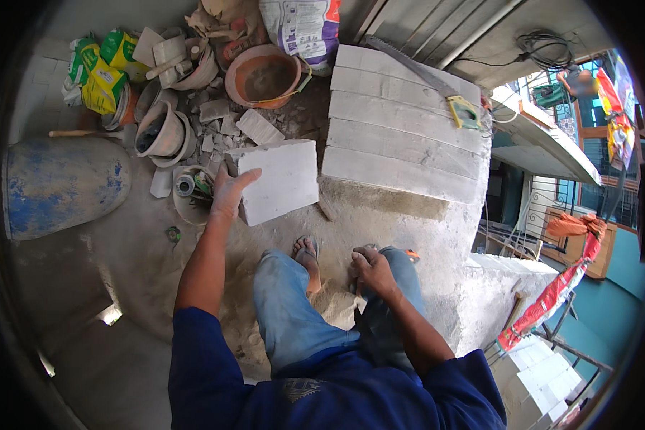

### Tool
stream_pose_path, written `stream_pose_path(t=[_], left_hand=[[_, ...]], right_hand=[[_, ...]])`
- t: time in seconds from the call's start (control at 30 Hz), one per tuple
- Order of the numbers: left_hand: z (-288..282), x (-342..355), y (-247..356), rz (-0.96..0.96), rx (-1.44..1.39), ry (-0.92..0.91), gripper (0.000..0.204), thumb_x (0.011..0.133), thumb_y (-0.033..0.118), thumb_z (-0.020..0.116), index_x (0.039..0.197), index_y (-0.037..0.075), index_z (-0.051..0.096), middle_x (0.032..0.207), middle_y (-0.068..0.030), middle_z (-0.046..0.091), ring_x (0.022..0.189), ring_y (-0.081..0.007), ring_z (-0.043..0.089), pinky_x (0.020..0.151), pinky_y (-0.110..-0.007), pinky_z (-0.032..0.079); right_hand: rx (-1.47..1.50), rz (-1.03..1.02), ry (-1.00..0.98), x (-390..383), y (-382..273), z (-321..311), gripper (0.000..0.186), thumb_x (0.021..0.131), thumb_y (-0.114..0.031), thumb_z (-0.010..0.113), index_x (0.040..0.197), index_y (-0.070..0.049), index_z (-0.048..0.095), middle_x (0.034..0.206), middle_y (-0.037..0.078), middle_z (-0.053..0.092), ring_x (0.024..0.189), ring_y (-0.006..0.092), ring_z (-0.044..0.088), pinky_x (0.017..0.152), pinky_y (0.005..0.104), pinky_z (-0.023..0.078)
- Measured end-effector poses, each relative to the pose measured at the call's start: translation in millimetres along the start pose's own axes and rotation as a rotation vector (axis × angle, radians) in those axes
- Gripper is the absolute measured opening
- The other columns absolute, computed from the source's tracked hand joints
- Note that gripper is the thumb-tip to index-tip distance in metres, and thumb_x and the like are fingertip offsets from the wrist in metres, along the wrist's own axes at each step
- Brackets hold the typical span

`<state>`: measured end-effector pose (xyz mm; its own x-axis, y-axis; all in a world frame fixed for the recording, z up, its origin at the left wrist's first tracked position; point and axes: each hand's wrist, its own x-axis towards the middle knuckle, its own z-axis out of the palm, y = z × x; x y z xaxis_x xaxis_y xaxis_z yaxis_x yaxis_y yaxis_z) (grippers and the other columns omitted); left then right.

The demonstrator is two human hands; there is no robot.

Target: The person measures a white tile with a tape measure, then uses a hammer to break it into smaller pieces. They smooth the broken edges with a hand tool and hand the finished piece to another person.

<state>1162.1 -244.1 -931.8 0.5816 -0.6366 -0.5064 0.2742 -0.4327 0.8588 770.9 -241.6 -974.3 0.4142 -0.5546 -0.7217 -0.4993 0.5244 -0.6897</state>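
My left hand [231, 192] grips the left edge of a white lightweight concrete block [283, 179], its thumb lying over the top face and the other fingers along the side. The block is tilted slightly, over the dusty floor in front of my feet. My right hand [375, 274] is curled closed beside my right knee; whatever it holds, if anything, is hidden. A small orange item [411, 254] shows just past that knee, too little of it visible to name. Right of the held block lies a row of similar long pale blocks [401, 136], side by side.
A handsaw [464, 113] with a yellow handle rests on the block row. Buckets [158, 132], an orange-brown tub [254, 64] and rubble [215, 111] crowd the far left. A blue-stained drum [68, 186] lies left. A tape measure [173, 233] sits on the floor.
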Motion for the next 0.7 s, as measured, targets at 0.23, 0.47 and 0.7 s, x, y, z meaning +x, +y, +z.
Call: stream_pose_path(t=[0.23,0.47,0.7], left_hand=[[55,-125,96,-0.018,-0.305,-0.165,0.062,0.08,0.01,0.078,0.135,0.0,0.051,0.121,-0.0117,0.064,0.106,-0.0236,0.065,0.094,-0.036,0.052],[131,-232,179,0.007,-0.276,-0.339,0.074,0.077,0.006,0.079,0.141,-0.002,0.043,0.126,-0.0139,0.06,0.113,-0.0248,0.062,0.098,-0.038,0.05],[149,-219,159,0.454,0.887,-0.119,0.111,0.063,0.029,0.093,0.147,-0.008,0.03,0.141,-0.0269,0.048,0.131,-0.04,0.05,0.109,-0.044,0.042]], right_hand=[[0.225,-0.051,0.21,-132,-115,-74,0.036,0.104,-0.028,0.058,0.123,0.003,0.062,0.094,0.011,0.071,0.072,0.017,0.069,0.062,0.0279,0.055],[0.323,-0.101,0.406,-231,-156,-149,0.043,0.105,-0.032,0.056,0.13,0.002,0.059,0.098,0.013,0.071,0.073,0.0174,0.07,0.059,0.0275,0.054],[0.233,0.219,0.527,-264,-50,-180,0.05,0.1,-0.037,0.06,0.13,0.003,0.059,0.096,0.016,0.071,0.07,0.0202,0.07,0.056,0.0311,0.054]])
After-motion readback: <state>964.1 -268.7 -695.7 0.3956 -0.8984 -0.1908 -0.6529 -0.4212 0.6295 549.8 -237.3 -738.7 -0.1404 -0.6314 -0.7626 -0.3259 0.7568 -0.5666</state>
